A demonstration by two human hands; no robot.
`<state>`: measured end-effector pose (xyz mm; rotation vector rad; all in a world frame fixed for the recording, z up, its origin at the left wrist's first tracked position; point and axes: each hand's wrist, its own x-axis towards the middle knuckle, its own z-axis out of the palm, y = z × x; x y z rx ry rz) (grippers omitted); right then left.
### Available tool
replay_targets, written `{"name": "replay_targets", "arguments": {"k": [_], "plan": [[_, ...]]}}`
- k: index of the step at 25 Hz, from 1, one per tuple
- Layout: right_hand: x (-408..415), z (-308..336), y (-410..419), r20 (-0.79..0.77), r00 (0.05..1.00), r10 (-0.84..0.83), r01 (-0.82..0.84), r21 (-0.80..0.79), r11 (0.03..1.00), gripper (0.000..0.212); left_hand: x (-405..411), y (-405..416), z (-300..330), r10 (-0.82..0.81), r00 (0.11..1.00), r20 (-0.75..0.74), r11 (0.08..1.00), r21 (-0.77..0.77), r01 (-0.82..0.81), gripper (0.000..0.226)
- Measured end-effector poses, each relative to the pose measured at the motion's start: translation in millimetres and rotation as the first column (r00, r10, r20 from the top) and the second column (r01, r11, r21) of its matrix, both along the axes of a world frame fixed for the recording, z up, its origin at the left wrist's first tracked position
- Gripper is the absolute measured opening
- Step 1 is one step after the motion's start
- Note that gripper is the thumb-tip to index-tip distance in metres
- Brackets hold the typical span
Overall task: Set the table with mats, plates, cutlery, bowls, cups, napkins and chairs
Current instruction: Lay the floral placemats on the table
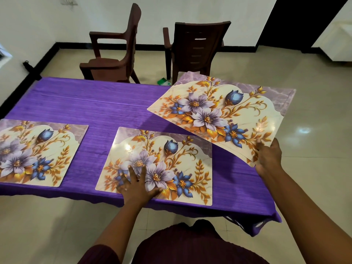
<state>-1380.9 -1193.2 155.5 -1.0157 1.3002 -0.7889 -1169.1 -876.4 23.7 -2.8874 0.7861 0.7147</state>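
The left hand (136, 184) lies flat and spread on the near mat (162, 166), while the right hand (268, 158) pinches a stack of mats (224, 113) by its near corner (long side running leftward), held above the table's (99, 103) bare far side.

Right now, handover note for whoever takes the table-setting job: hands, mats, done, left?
Left hand: flat on the middle mat, fingers spread, pressing it onto the purple table.
Right hand: gripping a stack of spare mats by its near corner, held above the table's right end.
Done: two mats laid along the near edge, left mat and the middle one.
Left: remaining mats, plates, cutlery, bowls, cups, napkins; two brown chairs stand back from the far side.
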Motion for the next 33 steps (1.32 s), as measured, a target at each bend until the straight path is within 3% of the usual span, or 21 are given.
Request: {"name": "replay_targets", "arguments": {"k": [3,5,7,9,10,12,14,16,22,26,28,30,33], "plan": [[2.9,-1.1,2.6,0.009,1.0,0.004,-0.004,-0.002,1.0,0.033,0.6,0.7,1.0,0.011,0.999,-0.04,1.0,-0.012,-0.012,0.116],[5.5,-1.6,4.0,0.007,1.0,0.008,-0.008,-0.004,1.0,0.034,-5.0,-5.2,6.4,0.068,0.997,-0.029,0.993,-0.098,-0.07,0.117],[10.2,-3.3,3.9,-0.016,1.0,0.016,-0.016,-0.009,1.0,0.033,-14.5,-21.8,16.3,0.084,0.996,0.026,0.934,-0.349,-0.07,0.114],[16.2,-4.5,4.3,-0.028,0.999,0.017,-0.018,-0.028,0.999,0.031,-20.1,-55.5,41.4,0.038,0.991,-0.127,0.758,-0.642,-0.111,0.094],[18.7,-4.7,5.0,-0.027,0.999,0.019,-0.02,-0.044,0.999,0.031,-21.0,-76.2,59.8,0.005,0.943,-0.333,0.644,-0.72,-0.258,0.079],[19.7,-3.8,7.5,-0.044,0.998,0.04,-0.044,-0.085,0.995,0.032,-21.4,-113.9,90.9,-0.112,0.7,-0.705,0.464,-0.66,-0.591,0.062],[14.0,-2.2,8.0,-0.046,0.998,0.042,-0.047,-0.117,0.992,0.03,-24.7,-144.8,108.9,-0.176,0.491,-0.853,0.346,-0.521,-0.781,0.051],[6.1,-2.9,5.3,0.01,0.999,0.05,-0.049,-0.11,0.993,0.027,-34.1,-164.2,113.4,-0.213,0.432,-0.876,0.253,-0.477,-0.842,0.052],[-38.3,-8.1,-22.8,0.163,0.958,0.236,-0.236,-0.018,0.971,0.04,-74.2,-221.6,108.7,-0.196,0.481,-0.854,0.071,-0.502,-0.862,0.064],[-78.4,-4.8,-63.3,0.087,0.935,0.343,-0.349,0.053,0.936,0.063,-100.3,-258.7,107.1,-0.148,0.523,-0.84,0.051,-0.534,-0.844,0.061],[-104.5,-3.1,-92.7,-0.007,0.952,0.306,-0.306,0.001,0.952,0.085,-128.3,-281.1,105.7,-0.129,0.528,-0.839,0.06,-0.538,-0.841,0.061],[-136.7,-1.2,-129.0,-0.231,0.948,0.22,-0.263,-0.175,0.949,0.106,-160.9,-301.7,105.1,-0.114,0.543,-0.832,0.054,-0.551,-0.833,0.062],[-181.6,8.3,-195.5,-0.601,0.79,0.124,-0.443,-0.419,0.793,0.111,-200.2,-332.0,102.5,-0.108,0.575,-0.811,0.072,-0.583,-0.809,0.062]]}}
